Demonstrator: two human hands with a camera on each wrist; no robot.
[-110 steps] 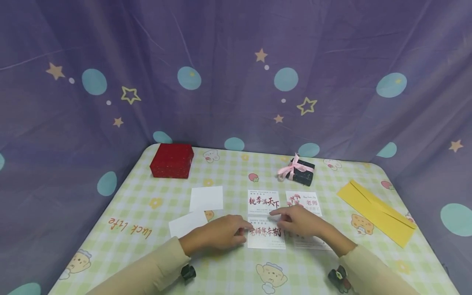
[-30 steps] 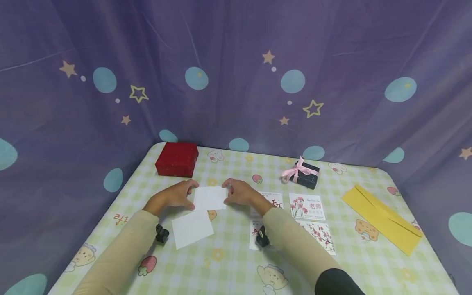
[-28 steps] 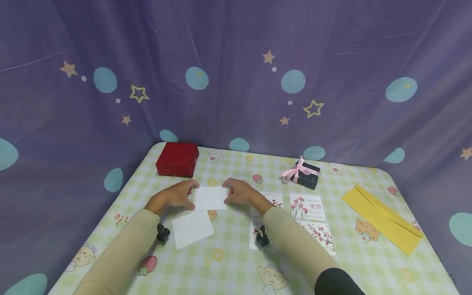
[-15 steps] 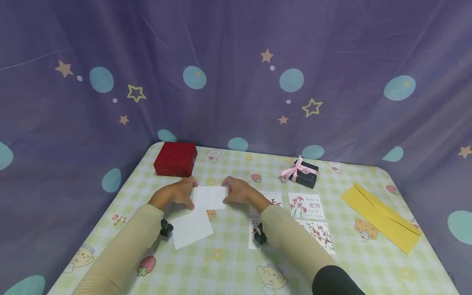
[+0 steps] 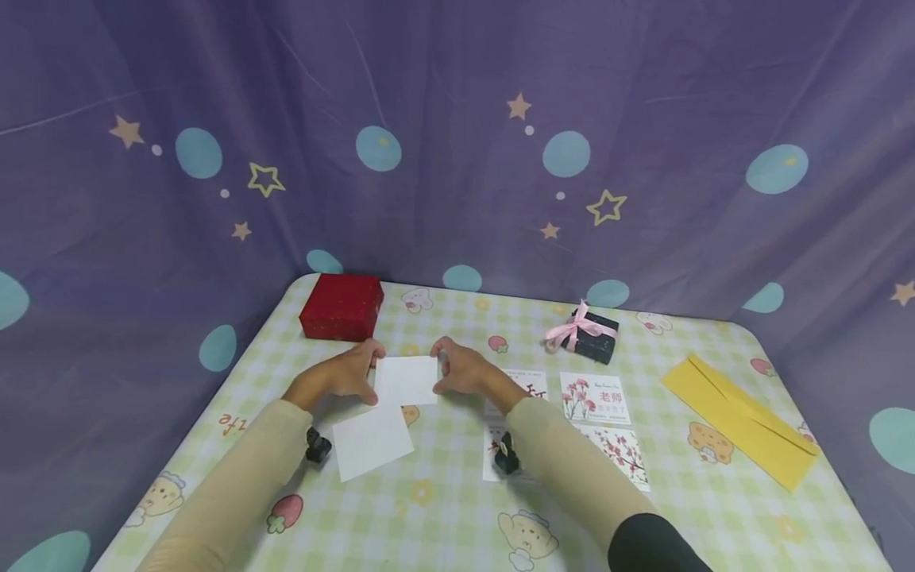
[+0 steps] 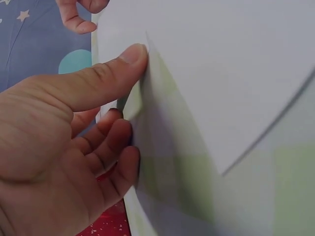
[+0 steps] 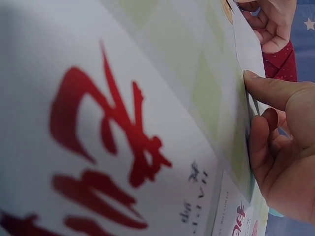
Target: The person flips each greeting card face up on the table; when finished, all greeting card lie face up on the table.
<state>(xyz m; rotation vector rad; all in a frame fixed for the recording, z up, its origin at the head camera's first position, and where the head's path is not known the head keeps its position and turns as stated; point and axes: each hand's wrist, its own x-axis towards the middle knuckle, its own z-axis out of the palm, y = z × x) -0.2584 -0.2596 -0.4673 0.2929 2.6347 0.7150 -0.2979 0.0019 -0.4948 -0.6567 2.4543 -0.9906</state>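
Note:
A blank white card (image 5: 406, 381) is held between both hands near the middle left of the table. My left hand (image 5: 343, 373) pinches its left edge, with thumb toward the near corner and index finger toward the far one. On the opposite edge my right hand (image 5: 461, 369) grips it the same way. The left wrist view shows the thumb (image 6: 110, 73) at the card's edge, the other fingers curled below. A second blank card (image 5: 372, 442) lies tilted just nearer, its top corner close to the held card.
Several printed cards lie right of centre, among them a flower card (image 5: 593, 399) and a blossom card (image 5: 622, 457); the right arm partly covers those with red script (image 5: 527, 383). Around them are a red box (image 5: 341, 308), a black ribboned box (image 5: 589, 338) and a yellow envelope (image 5: 739, 423).
Both hands have left the printed cards and moved left to the blank card, gripping its two sides. Since half a second ago the card's far edge has risen slightly.

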